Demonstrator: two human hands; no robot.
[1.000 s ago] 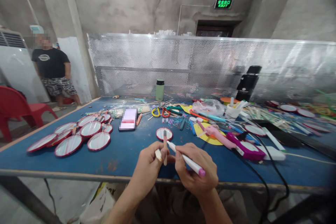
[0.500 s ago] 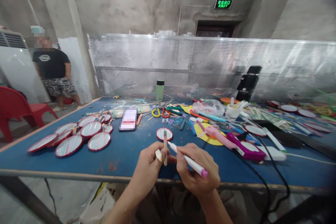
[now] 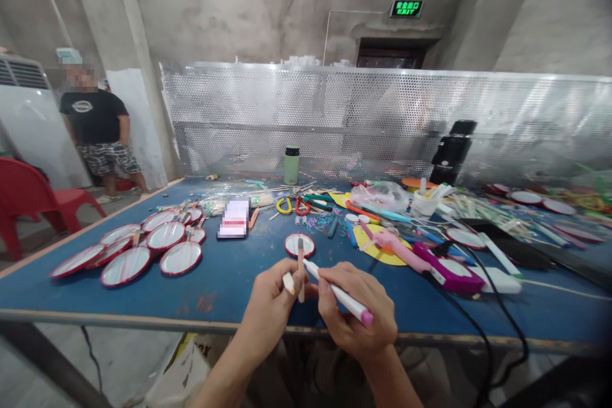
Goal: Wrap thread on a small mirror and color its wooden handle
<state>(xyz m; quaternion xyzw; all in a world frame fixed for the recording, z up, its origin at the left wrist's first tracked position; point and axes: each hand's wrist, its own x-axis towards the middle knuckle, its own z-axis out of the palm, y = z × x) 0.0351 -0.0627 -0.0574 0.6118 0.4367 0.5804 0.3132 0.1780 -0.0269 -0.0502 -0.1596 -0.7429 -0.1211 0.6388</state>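
Observation:
My left hand [image 3: 268, 299] is closed around a flat wooden stick [image 3: 301, 252], which stands upright with a grey-looking upper part. A pale cylinder with a yellowish end [image 3: 289, 283] also pokes out between its thumb and fingers; what it is I cannot tell. My right hand [image 3: 366, 322] grips a white marker [image 3: 348, 303] with a pink end, its tip at or very close to the stick. Just beyond both hands a small round red-rimmed mirror [image 3: 291, 247] lies on the blue table [image 3: 229, 293], partly hidden by the stick.
Several red-rimmed mirrors [image 3: 125, 266] lie piled at left, near a phone [image 3: 234, 218]. Pliers [image 3: 302, 206], a green bottle [image 3: 291, 166] and a pink glue gun [image 3: 399, 247] lie beyond and right. Black cables [image 3: 466, 312] hang over the front edge. A person [image 3: 95, 121] stands far left.
My right hand and the marker have shifted slightly to the left, towards the stick. My left hand has stayed put with the stick in it.

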